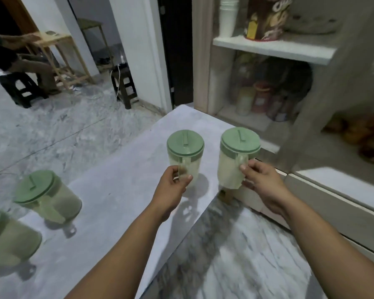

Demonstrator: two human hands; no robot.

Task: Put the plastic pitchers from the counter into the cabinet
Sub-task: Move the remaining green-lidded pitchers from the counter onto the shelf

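Both forearms are reaching up from the bottom edge of the frame toward the centre, each ending in a hand closed on a pitcher handle. The left hand [173, 186] is gripping the handle of the left pitcher [185, 156], fingers wrapped round it with the thumb on the near side; that pitcher looks to be resting on, or only just above, the counter [108, 190], with its shadow directly beneath it. The right hand [261, 182] is holding the handle of the right pitcher [238, 156], which is hanging clear past the counter's right edge, over the floor [235, 251], tilted slightly with its base swung toward the lower centre. Both pitchers are standing roughly upright, green lids up, long axes near vertical, handles facing the camera. The cabinet [274, 48] is lying up and to the right of both grips, its open shelves filling the upper right of the frame; the lower shelf is already crowded with jars, blurred. The right hand is the nearer one to that opening, so its pitcher would likely go in first. Two more pitchers [48, 195] are waiting at the lower left of the frame on the counter, untouched, so the task is in its early part.
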